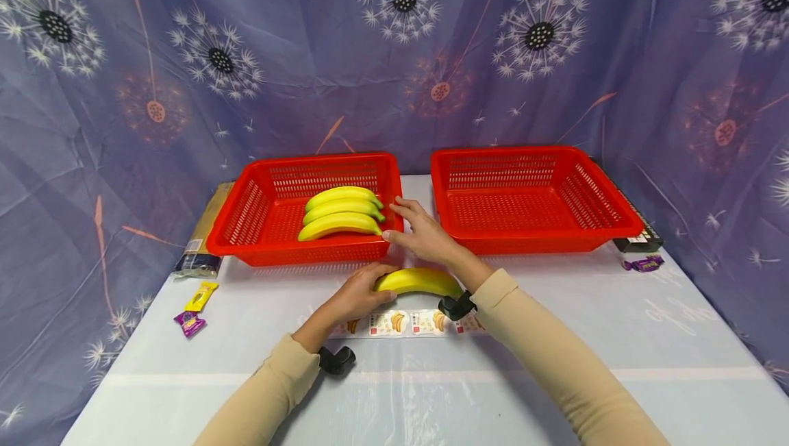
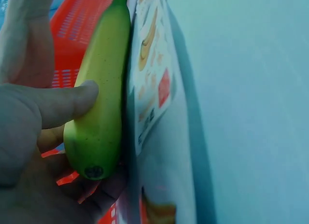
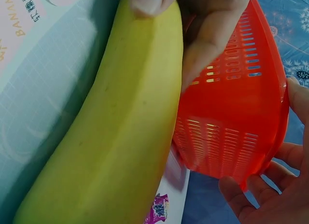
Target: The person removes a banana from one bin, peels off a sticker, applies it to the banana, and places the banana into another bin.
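Nearest are two beige sleeves, the left and the right, each ending at a black wrist device, the left one lower than the right one, all above the pale table. A strip of cards printed with bananas runs crosswise there, partly hidden by the forearms. Just beyond it is a yellow banana, long side to the viewer; whether it touches the table is hard to tell. The left hand has its grip clamped on the banana's left end, thumb on top, with fingers around the far side and underneath. On the left side of the table lie a purple sweet and, just behind it, a yellow sweet; another purple wrapper lies at the far right. Beyond the banana, the right hand has its grip apart, fingers spread at the right rim of the left red basket; contact is unclear. Inside that basket three bananas lie side by side. The right red basket stands beside it, across a narrow gap. Behind everything hangs a blue-violet curtain patterned with dandelions.
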`<state>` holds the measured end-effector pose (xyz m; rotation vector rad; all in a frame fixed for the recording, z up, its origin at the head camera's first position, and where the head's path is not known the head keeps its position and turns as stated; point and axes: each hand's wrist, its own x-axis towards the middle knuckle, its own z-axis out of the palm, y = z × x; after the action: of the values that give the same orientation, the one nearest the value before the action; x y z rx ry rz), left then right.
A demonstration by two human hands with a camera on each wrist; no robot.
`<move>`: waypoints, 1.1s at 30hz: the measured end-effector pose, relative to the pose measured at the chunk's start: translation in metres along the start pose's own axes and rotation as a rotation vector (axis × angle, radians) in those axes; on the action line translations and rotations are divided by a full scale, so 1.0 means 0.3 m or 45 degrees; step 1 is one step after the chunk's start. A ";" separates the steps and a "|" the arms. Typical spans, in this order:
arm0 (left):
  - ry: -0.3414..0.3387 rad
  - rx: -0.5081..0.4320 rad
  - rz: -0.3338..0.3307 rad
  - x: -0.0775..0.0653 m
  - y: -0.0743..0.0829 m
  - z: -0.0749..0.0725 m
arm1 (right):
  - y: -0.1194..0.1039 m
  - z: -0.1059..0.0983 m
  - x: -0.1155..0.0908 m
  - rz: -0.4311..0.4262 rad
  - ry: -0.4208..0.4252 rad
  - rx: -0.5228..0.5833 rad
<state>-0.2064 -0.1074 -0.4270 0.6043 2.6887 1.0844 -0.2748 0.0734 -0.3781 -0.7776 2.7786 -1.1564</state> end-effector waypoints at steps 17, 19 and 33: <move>0.150 0.113 0.031 0.008 0.013 0.030 | -0.003 0.007 -0.009 -0.015 0.049 0.030; 0.203 0.141 0.037 -0.004 0.017 0.030 | -0.009 0.001 -0.021 -0.020 0.062 0.068; 0.435 0.158 0.384 -0.067 0.168 0.099 | -0.022 -0.125 -0.324 -0.029 0.234 0.124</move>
<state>-0.1638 -0.0647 -0.4129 0.9504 3.0469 1.1923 -0.1951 0.1387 -0.3616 -0.7310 2.8363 -1.4246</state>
